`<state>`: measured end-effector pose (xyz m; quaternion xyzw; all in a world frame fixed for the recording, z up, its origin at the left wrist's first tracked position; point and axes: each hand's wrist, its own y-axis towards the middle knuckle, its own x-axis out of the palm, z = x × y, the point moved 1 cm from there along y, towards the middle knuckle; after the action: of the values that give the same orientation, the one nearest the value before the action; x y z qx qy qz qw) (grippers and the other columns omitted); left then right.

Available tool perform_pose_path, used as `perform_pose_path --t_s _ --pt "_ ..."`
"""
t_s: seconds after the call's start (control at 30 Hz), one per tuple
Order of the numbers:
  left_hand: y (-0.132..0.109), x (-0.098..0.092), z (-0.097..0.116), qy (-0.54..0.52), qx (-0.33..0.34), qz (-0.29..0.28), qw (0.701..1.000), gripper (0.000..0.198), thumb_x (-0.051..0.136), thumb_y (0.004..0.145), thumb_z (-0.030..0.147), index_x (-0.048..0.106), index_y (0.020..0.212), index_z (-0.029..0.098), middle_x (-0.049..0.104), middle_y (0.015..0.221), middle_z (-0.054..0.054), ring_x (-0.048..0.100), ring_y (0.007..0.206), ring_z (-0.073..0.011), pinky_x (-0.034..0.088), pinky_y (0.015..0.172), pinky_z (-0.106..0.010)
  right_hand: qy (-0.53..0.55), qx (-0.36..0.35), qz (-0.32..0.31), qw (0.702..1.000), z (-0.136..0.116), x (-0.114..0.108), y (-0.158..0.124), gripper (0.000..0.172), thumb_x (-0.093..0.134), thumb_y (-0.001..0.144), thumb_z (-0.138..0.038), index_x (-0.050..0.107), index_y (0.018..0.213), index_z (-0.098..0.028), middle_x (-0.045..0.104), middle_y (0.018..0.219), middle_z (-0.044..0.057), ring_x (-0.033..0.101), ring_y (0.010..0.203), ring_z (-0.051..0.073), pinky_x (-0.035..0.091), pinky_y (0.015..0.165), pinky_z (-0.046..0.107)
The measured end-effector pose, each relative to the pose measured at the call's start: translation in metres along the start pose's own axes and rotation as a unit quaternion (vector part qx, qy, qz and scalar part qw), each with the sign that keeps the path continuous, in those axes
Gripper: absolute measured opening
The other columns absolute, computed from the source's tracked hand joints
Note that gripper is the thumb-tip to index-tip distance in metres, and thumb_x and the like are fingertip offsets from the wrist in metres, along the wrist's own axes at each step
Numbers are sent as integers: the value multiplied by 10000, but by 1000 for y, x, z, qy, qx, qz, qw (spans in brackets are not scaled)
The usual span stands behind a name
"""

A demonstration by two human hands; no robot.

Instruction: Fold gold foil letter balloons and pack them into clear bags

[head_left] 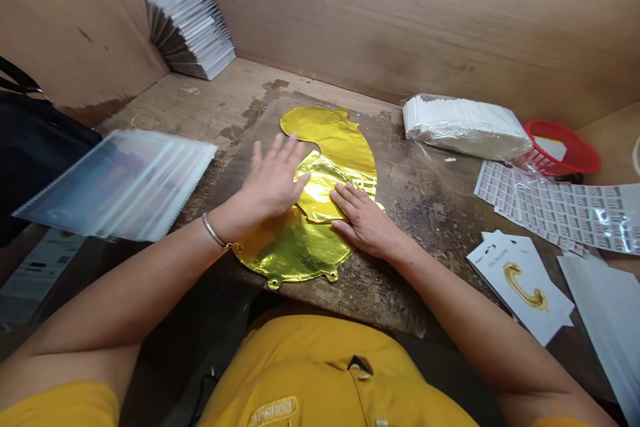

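A shiny gold foil balloon (300, 257) lies flat and curved on the worn wooden table, its small tabs showing at the near edge. Over its middle lies a folded gold foil piece (317, 183); whether this is part of the same balloon I cannot tell. My right hand (364, 221) rests on the right side of the folded piece, fingers stretched out and flat. My left hand (274, 180), slightly blurred, is spread at the folded piece's left edge, over the balloon. Its thumb reaches the folded foil, though contact is unclear. Neither hand grips anything.
Clear plastic sleeves (120, 180) and a black bag (40, 140) are at left. White packets (193, 27) lean in the back corner. A wrapped white stack (465, 123), red basket (565, 147), sticker sheets (560, 207) and "foil balloons" cards (520, 287) lie right.
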<state>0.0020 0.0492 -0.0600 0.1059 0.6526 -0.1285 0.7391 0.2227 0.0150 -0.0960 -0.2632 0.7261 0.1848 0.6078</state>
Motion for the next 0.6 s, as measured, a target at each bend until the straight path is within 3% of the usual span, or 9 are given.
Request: perform_pose_path --t_s 0.07,0.13,0.2,0.27,0.33,0.4,0.5,0.6 --pt "10 6 0 -9 111 -10 994 634 317 998 456 207 1545 157 126 1625 -99 47 1505 -272 16 1194 -542 -6 1 -4 1000 -1 -4 0 668 449 961 -479 349 1498 -95 289 1572 178 222 1470 325 245 1184 513" --pt "20 16 -2 -13 157 -57 986 706 354 971 535 198 1546 157 120 1624 -110 60 1504 -268 22 1193 -539 -9 3 -8 1000 -2 -7 1 678 473 950 -481 357 1494 -95 298 1567 179 224 1470 324 255 1182 511" --pt "27 22 -9 -14 122 -88 989 798 372 935 621 188 1547 143 97 1621 -145 83 1499 -304 55 1178 -575 -10 5 -12 1000 -3 -9 1 692 500 937 -485 357 1495 -101 305 1564 178 225 1470 322 263 1180 508" --pt "28 19 -14 -4 49 -79 996 836 380 925 641 187 1546 116 80 1614 -185 76 1490 -359 72 1160 -613 -12 7 -14 1000 -4 -11 2 702 513 931 -483 359 1493 -93 306 1563 183 229 1469 323 262 1183 498" --pt "19 11 -12 7 23 -32 999 771 375 956 573 193 1546 110 89 1614 -185 50 1489 -375 55 1162 -613 -13 7 -14 1000 -6 -12 2 693 508 935 -475 369 1486 -78 310 1560 189 238 1466 323 249 1191 484" --pt "2 6 -1 11 100 3 995 636 353 993 459 248 1536 145 151 1616 -133 62 1497 -326 34 1186 -562 -15 11 -14 1000 -8 -13 3 689 499 941 -468 370 1483 -63 314 1556 196 246 1462 326 236 1196 475" --pt "-25 17 15 1 232 -37 972 525 324 1011 360 344 1496 162 266 1589 -93 170 1487 -264 100 1203 -485 -17 19 -18 1000 -10 -15 1 702 506 936 -468 369 1480 -46 326 1549 204 256 1457 334 241 1193 472" --pt "-39 36 14 -18 234 -59 970 554 324 1014 382 310 1506 127 269 1583 -119 187 1481 -278 159 1191 -485 -19 11 0 1000 -7 -21 -5 716 571 901 -416 371 1473 -34 327 1548 210 275 1451 334 274 1180 474"
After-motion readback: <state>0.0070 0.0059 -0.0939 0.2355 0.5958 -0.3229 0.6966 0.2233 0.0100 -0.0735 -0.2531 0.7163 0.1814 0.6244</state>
